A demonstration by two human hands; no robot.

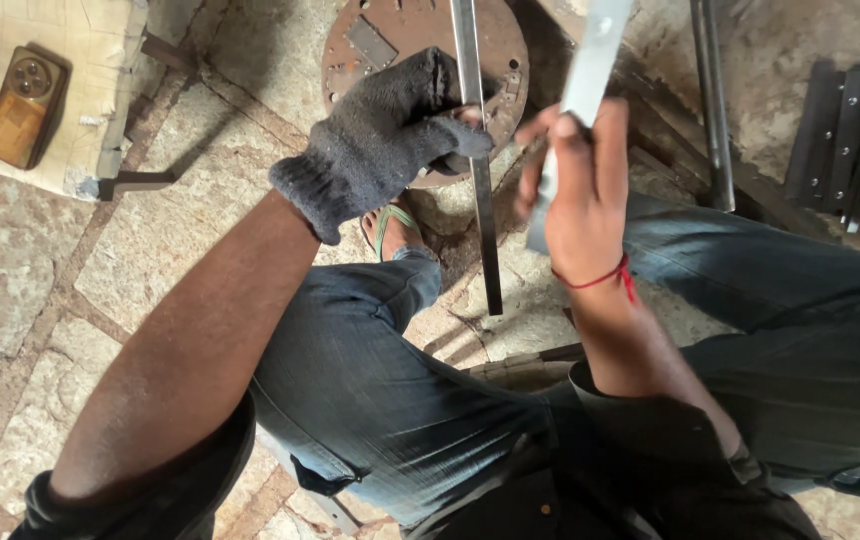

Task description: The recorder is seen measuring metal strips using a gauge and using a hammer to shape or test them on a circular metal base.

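Left hand point(380, 140) in dark knit glove, fingers curled round narrow dark metal bar point(478, 170), over rusty round plate point(390, 40). Right hand point(580, 185) bare, red thread at wrist, clamped on pale flat strip point(590, 60), tilted, just right of plate.

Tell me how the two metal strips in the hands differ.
The dark strip is narrow and dull, nearly black; the pale strip is wider and shiny grey. The gloved left hand holds the dark strip, the bare right hand the pale one. The dark strip runs nearly straight up the picture; the pale strip leans. Both are long, flat metal.
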